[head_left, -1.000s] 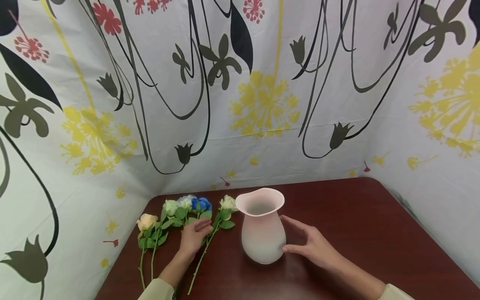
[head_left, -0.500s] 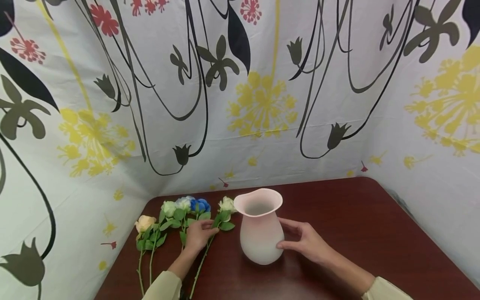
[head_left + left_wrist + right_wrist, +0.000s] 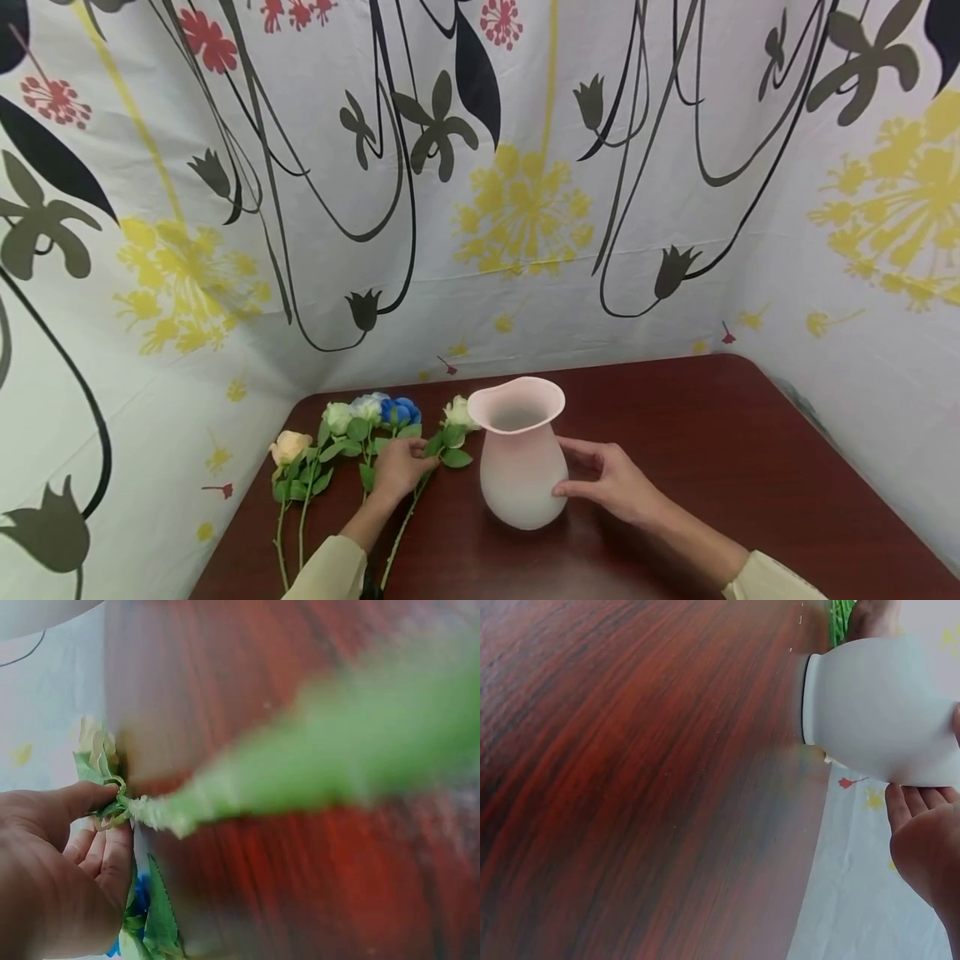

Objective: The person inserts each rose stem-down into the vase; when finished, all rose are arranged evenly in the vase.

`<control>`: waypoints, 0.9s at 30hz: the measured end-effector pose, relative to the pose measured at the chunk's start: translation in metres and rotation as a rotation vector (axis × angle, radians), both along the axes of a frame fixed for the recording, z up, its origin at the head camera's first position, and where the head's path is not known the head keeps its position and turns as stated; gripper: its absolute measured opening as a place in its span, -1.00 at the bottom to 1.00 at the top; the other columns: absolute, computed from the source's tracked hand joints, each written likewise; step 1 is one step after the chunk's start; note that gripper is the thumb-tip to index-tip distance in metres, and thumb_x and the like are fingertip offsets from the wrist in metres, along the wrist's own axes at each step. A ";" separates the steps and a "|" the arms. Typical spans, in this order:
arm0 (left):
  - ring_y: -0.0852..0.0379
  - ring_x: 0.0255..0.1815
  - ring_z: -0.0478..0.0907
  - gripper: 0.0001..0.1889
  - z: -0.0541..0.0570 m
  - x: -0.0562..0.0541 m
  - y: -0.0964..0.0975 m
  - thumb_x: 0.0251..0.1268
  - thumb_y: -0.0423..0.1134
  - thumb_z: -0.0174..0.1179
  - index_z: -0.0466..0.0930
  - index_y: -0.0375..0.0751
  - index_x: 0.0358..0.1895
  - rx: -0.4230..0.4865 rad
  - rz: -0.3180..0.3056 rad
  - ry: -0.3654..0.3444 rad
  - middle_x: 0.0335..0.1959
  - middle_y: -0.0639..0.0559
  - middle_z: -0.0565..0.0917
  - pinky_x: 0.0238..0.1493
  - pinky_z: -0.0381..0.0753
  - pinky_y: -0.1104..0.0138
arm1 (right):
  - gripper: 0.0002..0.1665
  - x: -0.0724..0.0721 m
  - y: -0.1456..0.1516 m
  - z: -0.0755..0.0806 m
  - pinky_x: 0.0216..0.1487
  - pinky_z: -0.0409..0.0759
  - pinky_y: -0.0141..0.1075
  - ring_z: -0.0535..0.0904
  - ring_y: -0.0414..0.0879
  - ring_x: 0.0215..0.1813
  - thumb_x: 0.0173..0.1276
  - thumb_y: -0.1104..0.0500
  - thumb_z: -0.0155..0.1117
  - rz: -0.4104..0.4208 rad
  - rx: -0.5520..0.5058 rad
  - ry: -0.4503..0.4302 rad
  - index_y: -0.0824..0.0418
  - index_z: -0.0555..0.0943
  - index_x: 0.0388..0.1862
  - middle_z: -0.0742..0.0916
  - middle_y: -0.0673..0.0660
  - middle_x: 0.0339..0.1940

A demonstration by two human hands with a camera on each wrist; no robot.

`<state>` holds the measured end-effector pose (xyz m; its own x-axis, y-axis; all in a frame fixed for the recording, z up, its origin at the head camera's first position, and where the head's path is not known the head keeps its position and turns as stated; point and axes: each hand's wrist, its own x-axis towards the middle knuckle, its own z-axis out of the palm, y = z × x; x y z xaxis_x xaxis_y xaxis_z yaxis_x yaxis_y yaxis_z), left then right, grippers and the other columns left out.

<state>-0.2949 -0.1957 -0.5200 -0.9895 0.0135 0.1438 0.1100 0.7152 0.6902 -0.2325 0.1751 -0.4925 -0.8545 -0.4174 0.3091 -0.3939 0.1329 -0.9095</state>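
Head view: compared with a second ago, the left hand [image 3: 397,472] is sitting further right, and its fingers are now pinching the stem of the white rose [image 3: 459,414] just below the leaves; the bloom is lying slightly closer to the vase [image 3: 523,479]. The right hand [image 3: 621,483] is holding the vase more closely from its right side, thumb on the front, fingers reaching behind. The vase is standing upright about midway between the left and right edges of the bench [image 3: 675,417], the white rose lying just to its left. The peach rose [image 3: 291,447] is lying by the left edge. The pale green rose [image 3: 339,417], light blue rose [image 3: 367,407] and blue rose [image 3: 401,411] are lying with blooms toward the far edge, the left hand partly covering their stems. Patterned cloth [image 3: 330,275] is hanging behind. Across the left wrist view, a blurred green stem is hiding part of the bench.
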 end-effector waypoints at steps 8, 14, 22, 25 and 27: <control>-0.32 0.19 0.66 -0.46 0.033 0.002 -0.007 0.33 -0.19 0.50 0.66 -0.45 0.27 0.199 0.045 -0.071 0.17 -0.38 0.70 0.01 0.76 -0.07 | -0.20 0.001 0.000 0.002 0.28 0.66 -0.01 0.67 -0.04 0.32 0.32 0.21 0.62 0.004 0.007 -0.012 0.39 0.53 0.47 0.66 0.32 0.38; -0.22 0.09 0.71 -0.47 0.070 0.001 -0.011 0.40 -0.22 0.44 0.61 -0.47 0.31 0.412 0.057 -0.091 0.15 -0.40 0.71 0.03 0.75 0.01 | -0.21 0.001 0.001 0.001 0.26 0.67 -0.12 0.67 -0.07 0.31 0.33 0.23 0.61 0.012 -0.010 -0.011 0.39 0.52 0.48 0.65 0.34 0.39; 0.16 -0.18 0.71 -0.48 0.125 0.004 -0.012 0.45 -0.29 0.38 0.55 -0.40 0.40 0.712 0.078 -0.069 0.18 -0.29 0.72 -0.10 0.72 0.27 | -0.20 0.001 0.001 0.001 0.22 0.67 -0.29 0.68 -0.02 0.31 0.34 0.25 0.60 0.023 -0.030 -0.027 0.42 0.50 0.49 0.63 0.37 0.40; 0.20 -0.04 0.73 -0.44 0.147 0.007 -0.011 0.53 -0.33 0.30 0.43 -0.40 0.51 0.863 0.047 -0.057 0.32 -0.27 0.62 0.03 0.73 0.31 | -0.19 0.002 0.001 0.002 0.22 0.68 -0.28 0.68 0.03 0.32 0.34 0.23 0.60 0.016 -0.023 -0.041 0.41 0.49 0.49 0.63 0.37 0.40; 0.22 0.00 0.72 -0.44 0.162 0.010 -0.010 0.58 -0.37 0.24 0.38 -0.36 0.55 0.983 0.036 -0.048 0.34 -0.19 0.59 0.06 0.72 0.36 | -0.19 0.002 0.001 0.002 0.22 0.68 -0.27 0.68 0.05 0.32 0.34 0.22 0.60 0.012 -0.019 -0.044 0.41 0.49 0.50 0.63 0.37 0.40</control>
